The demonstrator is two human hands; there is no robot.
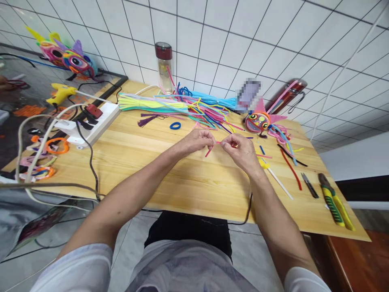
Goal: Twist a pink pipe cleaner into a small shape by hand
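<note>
Over the middle of the wooden worktop [188,182], both hands meet just above the surface, each pinching one short pink pipe cleaner [212,147] that runs between them. The left hand [197,140] has its fingers curled together and clamped on one end, the loose tip slanting down toward the wood; the right hand [240,151] has its fingers closed on the other end, so the piece is held taut between the two grips, which would suit bending or twisting it, as far as one can judge. Toward the far edge lies a loose heap of coloured pipe cleaners [182,106], within easy reach of both hands, with a small blue loop [175,125] just in front of it. Near the far right corner rests a finished pipe-cleaner mask [258,121], perhaps kept close as a model. Along the right edge lie small scissors [310,185] and a yellow-and-green utility knife [336,202], well apart from the hands but on the right hand's side. By the left edge a white power strip [91,123] sits with cords trailing off, and a yellow glue gun [60,94] stands beyond it on the neighbouring surface. A clear bottle [164,67] stands against the tiled wall at the far edge.
</note>
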